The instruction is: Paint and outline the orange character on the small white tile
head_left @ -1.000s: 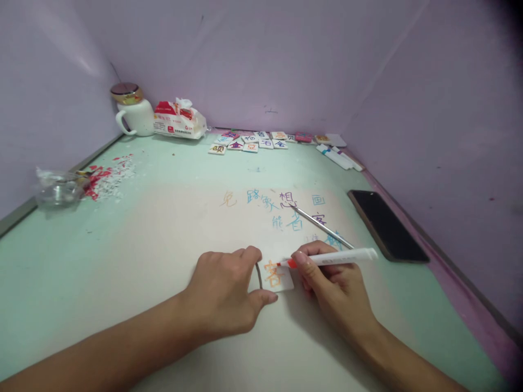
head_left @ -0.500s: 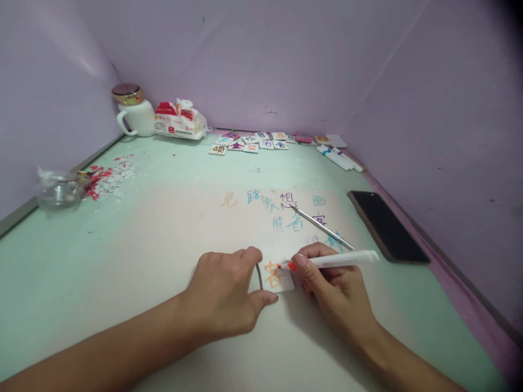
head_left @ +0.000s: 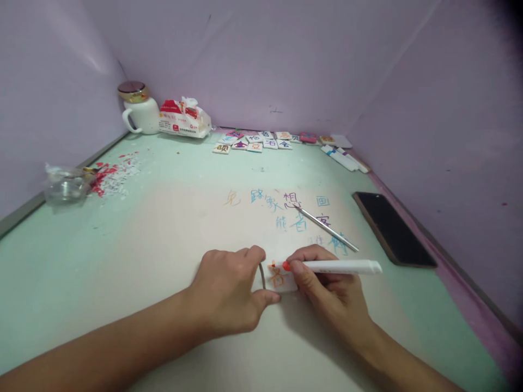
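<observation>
My left hand [head_left: 231,288] is closed on a small white tile [head_left: 290,284], pinching its far and near edges between fingers and thumb. A dark curved line shows at the tile's left side. The tile lies on the pale sheet and bears an orange character [head_left: 278,279]. In my right hand [head_left: 333,288] is a white marker pen [head_left: 343,267] with an orange-red tip end, held nearly level and pointing left. Its tip is over the upper part of the character, partly covering it; whether it touches I cannot tell.
Coloured characters and a slim silver rod [head_left: 327,228] lie beyond my hands. A phone [head_left: 392,228] rests at the right. At the back are lettered tiles [head_left: 255,147], more markers [head_left: 339,158], a tissue pack [head_left: 183,120] and a white mug [head_left: 143,115]. Red-white scraps [head_left: 112,177] and a plastic bag [head_left: 67,185] lie left.
The marker tip has moved left along the top of the orange character, and the pen has turned more level. The whole scene sits slightly further right in view.
</observation>
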A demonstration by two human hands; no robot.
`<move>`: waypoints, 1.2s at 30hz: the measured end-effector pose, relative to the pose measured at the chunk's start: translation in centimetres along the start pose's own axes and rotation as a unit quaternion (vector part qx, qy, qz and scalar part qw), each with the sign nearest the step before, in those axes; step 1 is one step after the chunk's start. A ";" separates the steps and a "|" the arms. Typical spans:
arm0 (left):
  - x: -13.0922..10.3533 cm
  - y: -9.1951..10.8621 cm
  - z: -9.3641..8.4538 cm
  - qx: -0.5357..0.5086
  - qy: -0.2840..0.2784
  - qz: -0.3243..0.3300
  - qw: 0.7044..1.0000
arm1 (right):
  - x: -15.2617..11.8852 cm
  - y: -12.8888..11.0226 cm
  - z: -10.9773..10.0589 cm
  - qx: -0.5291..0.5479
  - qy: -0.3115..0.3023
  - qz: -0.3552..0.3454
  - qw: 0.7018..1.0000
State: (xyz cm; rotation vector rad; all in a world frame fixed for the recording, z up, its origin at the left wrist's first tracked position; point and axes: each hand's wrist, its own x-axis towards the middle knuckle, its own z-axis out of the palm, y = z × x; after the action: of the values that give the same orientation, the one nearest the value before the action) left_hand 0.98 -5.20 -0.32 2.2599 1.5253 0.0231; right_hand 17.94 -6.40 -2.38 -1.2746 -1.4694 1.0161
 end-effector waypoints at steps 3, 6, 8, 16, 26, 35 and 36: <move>0.0 0.1 -0.1 0.003 -0.001 -0.002 1.000 | 0.0 -0.1 0.1 0.021 -0.008 0.005 1.000; 0.0 0.1 -0.1 0.006 -0.003 -0.003 1.000 | -0.1 -0.1 0.1 0.034 -0.016 0.012 0.999; 0.0 0.0 0.0 0.006 0.001 -0.002 1.000 | -0.1 -0.1 0.1 0.030 -0.021 0.015 0.999; -0.1 0.2 -0.2 0.004 -0.007 -0.002 1.000 | -0.1 0.0 0.1 0.022 -0.028 0.011 0.999; 0.0 -0.3 0.6 0.009 0.025 0.008 1.000 | -0.2 -0.1 0.1 0.029 -0.024 0.016 0.999; 0.0 -0.5 1.0 0.012 0.041 0.014 0.999 | -0.2 0.1 -0.3 0.032 0.023 0.005 0.999; -0.1 -0.5 1.0 0.011 0.043 0.015 0.999 | -0.2 0.2 -0.4 0.025 0.033 0.005 0.999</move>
State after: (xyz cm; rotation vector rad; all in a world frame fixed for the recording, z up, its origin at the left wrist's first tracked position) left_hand 0.73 -5.44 -1.42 2.3272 1.5425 0.1149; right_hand 18.36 -6.58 -2.49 -1.2692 -1.3797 1.0023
